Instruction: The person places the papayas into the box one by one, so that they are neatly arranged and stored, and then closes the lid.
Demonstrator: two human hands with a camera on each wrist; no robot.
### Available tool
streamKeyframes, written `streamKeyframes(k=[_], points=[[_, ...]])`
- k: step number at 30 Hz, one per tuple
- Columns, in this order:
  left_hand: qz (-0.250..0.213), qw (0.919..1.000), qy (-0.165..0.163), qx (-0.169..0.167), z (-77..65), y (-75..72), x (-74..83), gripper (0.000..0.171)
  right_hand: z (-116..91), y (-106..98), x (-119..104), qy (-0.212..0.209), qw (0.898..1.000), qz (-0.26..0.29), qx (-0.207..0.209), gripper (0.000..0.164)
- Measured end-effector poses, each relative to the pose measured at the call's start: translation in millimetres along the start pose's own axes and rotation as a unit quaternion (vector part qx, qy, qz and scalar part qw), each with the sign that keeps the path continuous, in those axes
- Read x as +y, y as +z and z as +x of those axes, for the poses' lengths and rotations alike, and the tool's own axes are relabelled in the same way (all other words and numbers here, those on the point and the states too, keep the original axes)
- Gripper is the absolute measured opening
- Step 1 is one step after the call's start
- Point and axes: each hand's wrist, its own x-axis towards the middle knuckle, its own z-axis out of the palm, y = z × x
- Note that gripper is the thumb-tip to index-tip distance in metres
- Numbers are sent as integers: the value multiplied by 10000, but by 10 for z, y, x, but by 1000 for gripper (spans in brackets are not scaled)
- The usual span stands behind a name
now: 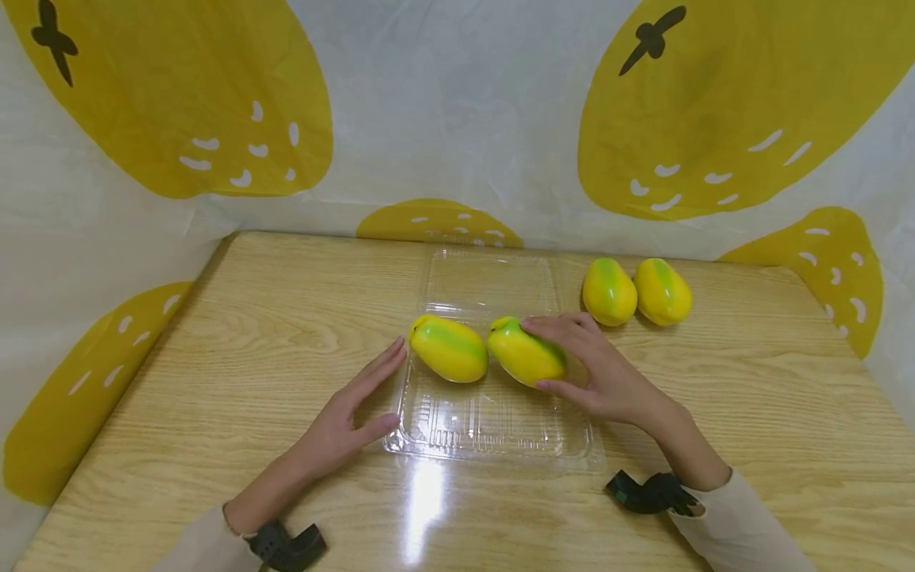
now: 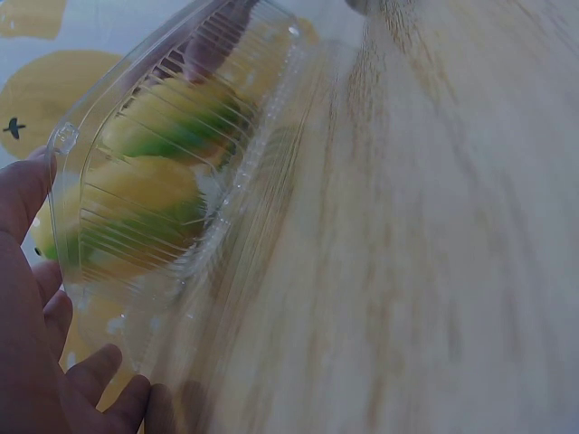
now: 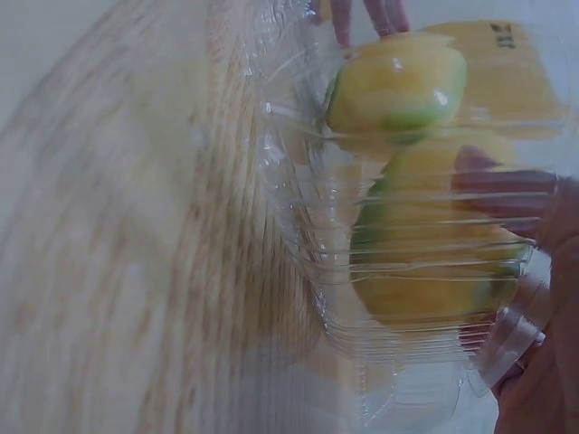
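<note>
Right hand [image 1: 599, 369] pinching mango [image 1: 522, 356] inside clear clamshell box [image 1: 475, 429]; second mango [image 1: 449, 349] at first's 9 o'clock; left hand [image 1: 353, 409] spread at box's 9 o'clock edge; mango pair [image 1: 610, 292] at 2 o'clock

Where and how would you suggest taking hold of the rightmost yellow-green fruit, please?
I would cup the rounded right flank of the rightmost fruit, coming from above and the right. Its left flank sits close beside the neighbouring fruit, likely leaving little finger room, while its right side is free.
</note>
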Motion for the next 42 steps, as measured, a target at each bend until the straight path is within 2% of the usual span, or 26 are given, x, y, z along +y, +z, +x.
streamKeyframes(k=[11, 42], points=[[-6, 10000, 19, -22, -3, 6, 1, 73, -15, 9, -38, 103, 9999, -55, -112, 73], [21, 10000, 59, -16, -18, 13, -42, 73, -19, 16, -37, -32, 9996, -218, -191, 70]])
